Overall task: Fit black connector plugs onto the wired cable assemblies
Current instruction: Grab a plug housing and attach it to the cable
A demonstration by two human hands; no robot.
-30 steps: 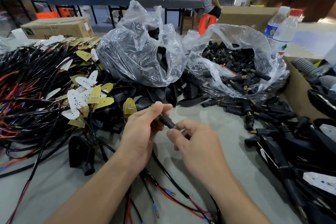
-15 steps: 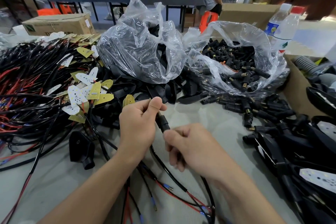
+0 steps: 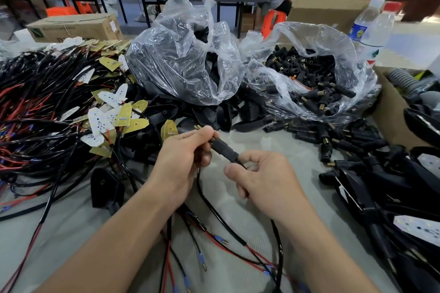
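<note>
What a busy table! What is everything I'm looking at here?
plug: one, black, held between both hands
cable: one, black, running from under the left hand across the table
wire pile: many, black and red, left
boards: many, white and yellow, at the pile's edge
left bag: one, clear, centre back, dark parts inside
right bag: one, clear, right of it, full of black plugs
loose plugs: many, black, in front of the right bag
bottles: two, clear, back right
box: one, brown, back left
table: one, grey, under everything
left hand: fingers grip the plug's upper end
right hand: fingers pinch its lower end
</note>
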